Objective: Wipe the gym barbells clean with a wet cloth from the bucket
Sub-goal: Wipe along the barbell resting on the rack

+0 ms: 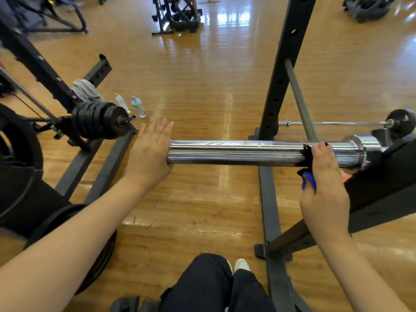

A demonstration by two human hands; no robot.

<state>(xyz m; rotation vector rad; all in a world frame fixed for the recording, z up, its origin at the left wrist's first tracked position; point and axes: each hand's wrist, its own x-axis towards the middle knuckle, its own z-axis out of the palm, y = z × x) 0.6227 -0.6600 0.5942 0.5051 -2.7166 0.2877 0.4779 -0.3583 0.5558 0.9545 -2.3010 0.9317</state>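
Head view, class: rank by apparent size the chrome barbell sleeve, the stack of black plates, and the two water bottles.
1. chrome barbell sleeve
2. stack of black plates
3. the two water bottles, alike in size, so unranked between themselves.
The sleeve is nearer the camera, which inflates it.

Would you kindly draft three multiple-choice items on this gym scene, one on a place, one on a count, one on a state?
1. Where does the left hand rest?
A. against the free end of the barbell sleeve
B. on the floor
C. on the plastic bottles

2. How many plastic bottles stand on the floor by the weight plates?
A. one
B. two
C. four

3. How is the right hand?
A. flat and empty
B. hanging at the side
C. gripping a cloth on the sleeve

Answers: 1 A, the flat palm meets the sleeve's end; 2 B, two stand side by side; 3 C, fingers curl over cloth and sleeve.
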